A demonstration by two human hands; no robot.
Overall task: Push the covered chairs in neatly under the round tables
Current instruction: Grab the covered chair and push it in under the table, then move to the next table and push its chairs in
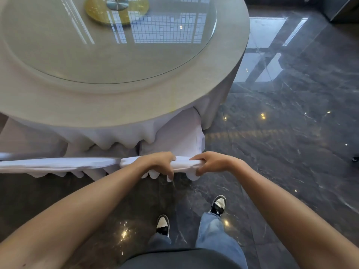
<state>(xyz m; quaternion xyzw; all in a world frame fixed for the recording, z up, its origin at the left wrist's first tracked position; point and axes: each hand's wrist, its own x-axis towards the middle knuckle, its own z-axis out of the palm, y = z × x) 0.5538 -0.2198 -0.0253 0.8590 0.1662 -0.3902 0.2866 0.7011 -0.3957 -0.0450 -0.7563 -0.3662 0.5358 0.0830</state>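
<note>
Marble floor [281, 133]; hands on covered chair [180, 133]

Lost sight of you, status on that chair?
Left hand and right hand gripping white-covered chair back. Seat partly under round clothed table. Neighbouring covered chair close left.

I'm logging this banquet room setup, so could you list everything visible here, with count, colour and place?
Round table: one, grey-white cloth, upper left.
Glass turntable: one, clear, on the table top.
Gold disc: one, under the turntable centre.
Covered chair: one, white, seat partly under the table edge.
Second chair back: one, white, left.
Floor: dark glossy marble.
Shoes: two, black and white, below.
Jeans: blue.
Left hand: gripping the chair's top.
Right hand: gripping the same top.
</note>
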